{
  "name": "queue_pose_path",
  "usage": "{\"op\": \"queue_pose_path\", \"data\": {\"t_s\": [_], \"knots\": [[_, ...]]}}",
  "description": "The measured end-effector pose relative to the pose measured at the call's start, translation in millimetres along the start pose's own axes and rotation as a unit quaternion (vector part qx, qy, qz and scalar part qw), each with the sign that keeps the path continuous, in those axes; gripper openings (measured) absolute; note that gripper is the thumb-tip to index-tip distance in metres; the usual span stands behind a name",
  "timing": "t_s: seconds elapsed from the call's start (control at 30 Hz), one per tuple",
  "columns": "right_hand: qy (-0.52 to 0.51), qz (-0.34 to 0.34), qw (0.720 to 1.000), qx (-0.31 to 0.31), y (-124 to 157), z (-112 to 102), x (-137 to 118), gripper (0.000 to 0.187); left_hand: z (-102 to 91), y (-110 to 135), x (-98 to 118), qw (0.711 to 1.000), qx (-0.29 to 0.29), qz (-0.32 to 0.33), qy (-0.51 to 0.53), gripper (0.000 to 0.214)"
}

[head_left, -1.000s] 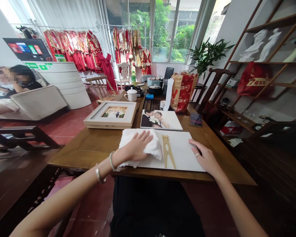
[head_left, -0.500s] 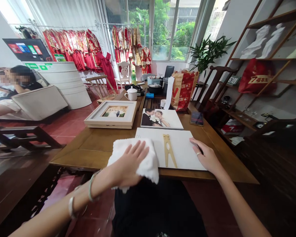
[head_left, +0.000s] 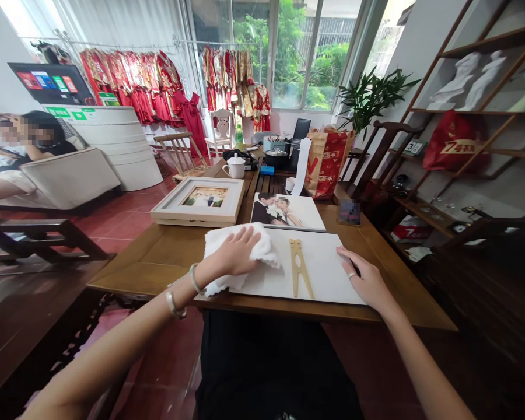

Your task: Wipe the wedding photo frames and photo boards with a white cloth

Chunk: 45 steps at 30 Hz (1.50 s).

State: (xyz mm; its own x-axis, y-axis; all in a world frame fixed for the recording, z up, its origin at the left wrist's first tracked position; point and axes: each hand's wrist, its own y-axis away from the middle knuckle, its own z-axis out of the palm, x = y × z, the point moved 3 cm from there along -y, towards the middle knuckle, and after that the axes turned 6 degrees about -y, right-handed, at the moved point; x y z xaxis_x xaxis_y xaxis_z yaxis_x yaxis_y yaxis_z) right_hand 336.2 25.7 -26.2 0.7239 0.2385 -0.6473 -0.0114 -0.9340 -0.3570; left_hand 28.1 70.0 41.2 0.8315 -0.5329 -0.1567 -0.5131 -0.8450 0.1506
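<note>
My left hand (head_left: 235, 254) lies flat, fingers spread, on a white cloth (head_left: 227, 279) that it presses onto the left part of a white board (head_left: 324, 262). A pale wooden stand piece (head_left: 299, 267) is fixed down the board's middle. My right hand (head_left: 362, 279) rests palm down with fingers stretched on the board's right edge; it wears a ring. The board lies at the near edge of a brown wooden table (head_left: 166, 256).
Behind the board lie a wedding photo print (head_left: 286, 211) and a framed photo (head_left: 199, 201). Farther back stand a white teapot (head_left: 235, 167), a red patterned bag (head_left: 327, 161) and small items. A person (head_left: 21, 140) sits on a sofa at left; shelves (head_left: 468, 116) line the right.
My left hand slid the cloth toward me, off the board's near edge, then pushed it back up onto the board's left part. My right hand stayed on the right edge.
</note>
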Motion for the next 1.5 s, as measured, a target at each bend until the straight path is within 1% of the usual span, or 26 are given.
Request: {"op": "queue_pose_path", "data": {"t_s": [0.1, 0.17, 0.2, 0.27, 0.43, 0.5, 0.53, 0.57, 0.63, 0.73, 0.83, 0.9, 0.97, 1.03, 1.1, 1.27, 1.33, 1.4, 1.43, 1.5], "knots": [[0.001, 0.008, 1.000, 0.000, -0.4, 0.5, 0.7, 0.039, 1.9, -14.8, 1.4, 0.999, 0.005, -0.038, -0.007, 0.066], [0.002, 0.008, 1.000, -0.001, -0.8, 0.0, 1.4, 0.039, 3.5, -12.1, 7.7, 0.999, 0.003, -0.045, -0.009, 0.070], [0.002, 0.006, 1.000, -0.002, -0.9, -0.5, 1.9, 0.039, 4.0, -6.5, 12.5, 0.999, -0.001, -0.041, -0.011, 0.072], [0.002, 0.003, 1.000, -0.003, -1.0, -1.5, 3.1, 0.039, 4.0, 12.4, 24.7, 1.000, -0.013, -0.023, -0.017, 0.077], [0.003, 0.005, 1.000, -0.005, -0.1, -2.8, 4.4, 0.040, 0.1, 74.1, 54.8, 0.996, -0.072, 0.031, -0.030, 0.092], [0.003, 0.003, 1.000, -0.004, 0.4, -2.2, 3.0, 0.040, -1.7, 87.6, 59.4, 0.994, -0.087, 0.060, -0.023, 0.096], [0.003, 0.002, 1.000, -0.004, 0.7, -1.5, 2.0, 0.040, -2.4, 89.6, 59.1, 0.993, -0.090, 0.073, -0.018, 0.095], [0.003, 0.002, 1.000, -0.004, 1.0, -0.7, 1.0, 0.040, -3.2, 88.1, 57.4, 0.993, -0.087, 0.085, -0.013, 0.093], [0.002, 0.002, 1.000, -0.005, 1.5, 1.1, -1.2, 0.040, -4.3, 75.8, 51.1, 0.992, -0.071, 0.104, -0.007, 0.085], [0.004, 0.002, 1.000, -0.006, 2.1, 3.4, -3.6, 0.040, -4.3, 40.7, 39.3, 0.992, -0.051, 0.112, -0.007, 0.077], [0.005, 0.002, 1.000, -0.008, 1.9, 3.7, -4.9, 0.040, -2.2, 1.3, 29.3, 0.994, -0.039, 0.105, -0.005, 0.074], [0.005, 0.002, 1.000, -0.008, 1.1, 2.1, -4.8, 0.040, -1.7, -18.6, 24.7, 0.995, -0.008, 0.104, -0.003, 0.072], [0.005, 0.004, 1.000, -0.006, 0.1, -0.9, -3.7, 0.040, -2.1, -28.8, 22.6, 0.994, 0.030, 0.101, -0.001, 0.069], [0.003, 0.006, 1.000, -0.006, -0.7, -4.3, -1.8, 0.039, -2.8, -27.4, 25.5, 0.994, 0.044, 0.101, 0.001, 0.069], [0.000, 0.008, 1.000, -0.006, -1.1, -7.4, 0.2, 0.039, -3.7, -14.9, 34.4, 0.994, 0.031, 0.101, 0.005, 0.074], [-0.001, 0.003, 1.000, -0.004, -0.7, -10.9, 2.2, 0.040, -6.4, 39.6, 71.0, 0.990, -0.012, 0.139, 0.024, 0.093], [0.000, 0.002, 1.000, -0.004, -0.6, -10.6, 1.9, 0.040, -6.1, 54.9, 79.7, 0.988, -0.023, 0.152, 0.028, 0.097], [0.001, 0.002, 1.000, -0.004, -0.7, -9.6, 1.6, 0.039, -5.3, 59.8, 81.3, 0.986, -0.026, 0.159, 0.031, 0.097], [0.001, 0.002, 1.000, -0.004, -0.8, -9.0, 1.5, 0.039, -4.9, 58.1, 79.8, 0.986, -0.028, 0.163, 0.032, 0.096], [0.001, 0.000, 1.000, -0.002, -0.9, -7.7, 1.4, 0.039, -4.4, 47.2, 73.6, 0.986, -0.027, 0.164, 0.032, 0.092]]}}
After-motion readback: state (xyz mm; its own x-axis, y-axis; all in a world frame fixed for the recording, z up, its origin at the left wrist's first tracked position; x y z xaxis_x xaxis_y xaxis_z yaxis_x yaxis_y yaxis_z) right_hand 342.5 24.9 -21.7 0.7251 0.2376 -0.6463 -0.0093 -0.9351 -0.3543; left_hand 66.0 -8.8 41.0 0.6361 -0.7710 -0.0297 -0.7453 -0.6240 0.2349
